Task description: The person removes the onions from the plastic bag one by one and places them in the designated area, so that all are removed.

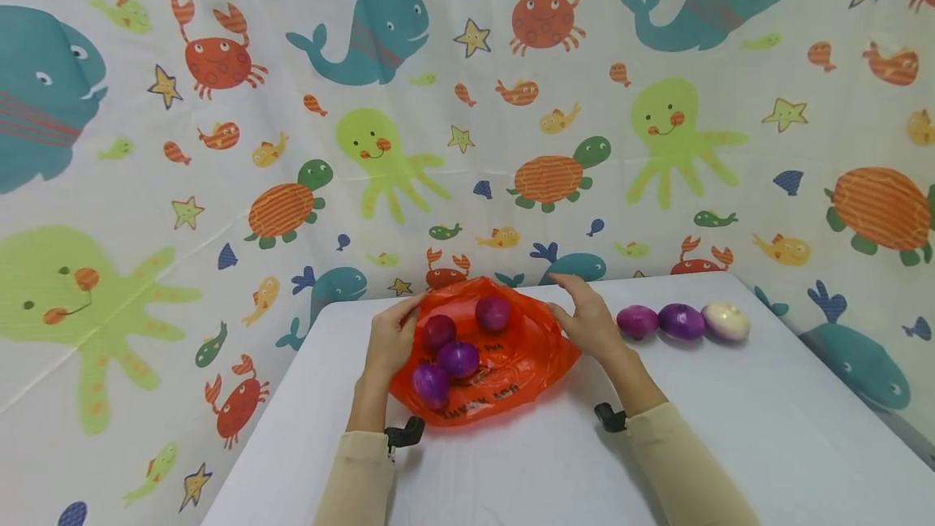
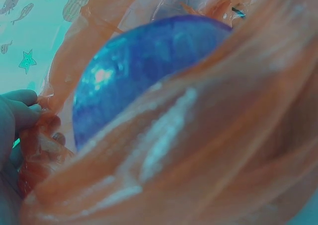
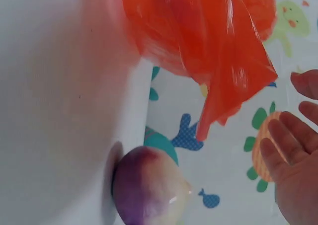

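The bag (image 1: 527,360) sits on the table (image 1: 504,473), onions (image 1: 458,360) inside; left hand (image 1: 392,338) pinches its rim; right hand (image 1: 592,323) is just beside, fingers apart; film seems light, limp, slippery; best gripped by bunched rim.

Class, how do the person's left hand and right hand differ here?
The left hand pinches the edge of the red bag; the right hand is open, apart from the bag. The left hand is across the bag from the row of three onions; the right hand is near that row. Both are bare.
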Demonstrator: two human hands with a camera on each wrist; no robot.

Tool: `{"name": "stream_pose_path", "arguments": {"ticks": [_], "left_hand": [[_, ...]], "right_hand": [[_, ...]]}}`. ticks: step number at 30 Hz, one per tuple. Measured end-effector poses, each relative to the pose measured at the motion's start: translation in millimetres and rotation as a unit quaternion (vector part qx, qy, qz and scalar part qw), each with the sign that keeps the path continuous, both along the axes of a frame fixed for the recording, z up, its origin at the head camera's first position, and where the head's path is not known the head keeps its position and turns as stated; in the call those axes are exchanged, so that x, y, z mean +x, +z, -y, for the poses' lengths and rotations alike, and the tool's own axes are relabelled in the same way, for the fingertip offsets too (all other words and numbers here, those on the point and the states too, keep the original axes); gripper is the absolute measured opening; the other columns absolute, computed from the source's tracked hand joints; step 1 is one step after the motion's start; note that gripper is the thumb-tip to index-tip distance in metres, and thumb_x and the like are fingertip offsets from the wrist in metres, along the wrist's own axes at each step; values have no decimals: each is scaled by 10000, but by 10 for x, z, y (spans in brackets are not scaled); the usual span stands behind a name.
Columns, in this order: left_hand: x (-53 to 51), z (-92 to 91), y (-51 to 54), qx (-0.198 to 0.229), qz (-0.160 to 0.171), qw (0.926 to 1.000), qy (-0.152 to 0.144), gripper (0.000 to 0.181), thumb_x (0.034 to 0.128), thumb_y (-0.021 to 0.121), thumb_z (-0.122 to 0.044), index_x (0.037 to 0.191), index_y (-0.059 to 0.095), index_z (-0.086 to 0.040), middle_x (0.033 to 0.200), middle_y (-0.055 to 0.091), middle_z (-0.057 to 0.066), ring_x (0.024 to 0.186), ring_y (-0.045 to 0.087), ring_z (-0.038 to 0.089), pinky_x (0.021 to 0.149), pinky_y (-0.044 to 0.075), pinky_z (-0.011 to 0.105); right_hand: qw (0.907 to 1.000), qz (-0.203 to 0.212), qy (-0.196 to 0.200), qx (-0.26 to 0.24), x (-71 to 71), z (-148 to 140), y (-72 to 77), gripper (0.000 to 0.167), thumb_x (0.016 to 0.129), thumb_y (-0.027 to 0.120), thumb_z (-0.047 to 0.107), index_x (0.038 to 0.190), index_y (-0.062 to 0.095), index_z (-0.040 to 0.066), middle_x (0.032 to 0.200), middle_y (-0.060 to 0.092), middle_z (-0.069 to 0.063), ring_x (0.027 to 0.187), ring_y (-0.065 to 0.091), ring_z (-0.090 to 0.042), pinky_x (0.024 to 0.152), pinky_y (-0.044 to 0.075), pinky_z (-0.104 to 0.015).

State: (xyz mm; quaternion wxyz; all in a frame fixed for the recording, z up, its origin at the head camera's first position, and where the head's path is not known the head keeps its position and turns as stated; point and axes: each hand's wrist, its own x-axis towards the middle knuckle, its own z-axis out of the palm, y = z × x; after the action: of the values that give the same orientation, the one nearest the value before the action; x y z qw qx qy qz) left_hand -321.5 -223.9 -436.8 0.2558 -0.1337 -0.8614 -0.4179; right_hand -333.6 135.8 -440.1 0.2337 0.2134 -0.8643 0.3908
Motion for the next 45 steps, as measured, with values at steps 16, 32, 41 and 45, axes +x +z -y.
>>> {"name": "stream_pose_path", "arguments": {"ticks": [16, 32, 41, 45], "left_hand": [[-8, -7, -12, 24, 84, 10000, 4, 362, 1046, 602, -73, 1381, 694, -174, 1327, 728, 81, 1264, 680, 309, 1043, 556, 458], [2, -16, -11, 8, 177, 9998, 34, 370, 1051, 598, -80, 1398, 680, -176, 1347, 718, 78, 1274, 674, 302, 1041, 562, 453], [26, -29, 4, 84, 212, 9997, 27, 375, 1046, 595, -55, 1392, 684, -169, 1332, 724, 88, 1269, 675, 316, 1041, 560, 465], [28, -30, 7, 76, 192, 9998, 18, 370, 1045, 600, -60, 1390, 685, -164, 1325, 728, 90, 1261, 679, 319, 1041, 561, 470]], "right_hand": [[9987, -242, 411, -187, 65, 298, 4, 549, 973, 735, 135, 1485, 541, 95, 1470, 597, -138, 1343, 580, -340, 1107, 506, -543], [9934, -573, 995, 28, 136, 603, -70, 502, 964, 753, 162, 1428, 589, 65, 1424, 636, -105, 1360, 584, -306, 1147, 482, -505], [9911, -17, 1316, 203, 159, 823, -102, 524, 969, 755, 214, 1461, 578, 188, 1460, 613, -22, 1383, 572, -232, 1111, 524, -465], [9901, 79, 1375, 253, 142, 891, -109, 519, 969, 754, 224, 1458, 581, 198, 1454, 616, -13, 1379, 571, -214, 1106, 531, -446]]}}
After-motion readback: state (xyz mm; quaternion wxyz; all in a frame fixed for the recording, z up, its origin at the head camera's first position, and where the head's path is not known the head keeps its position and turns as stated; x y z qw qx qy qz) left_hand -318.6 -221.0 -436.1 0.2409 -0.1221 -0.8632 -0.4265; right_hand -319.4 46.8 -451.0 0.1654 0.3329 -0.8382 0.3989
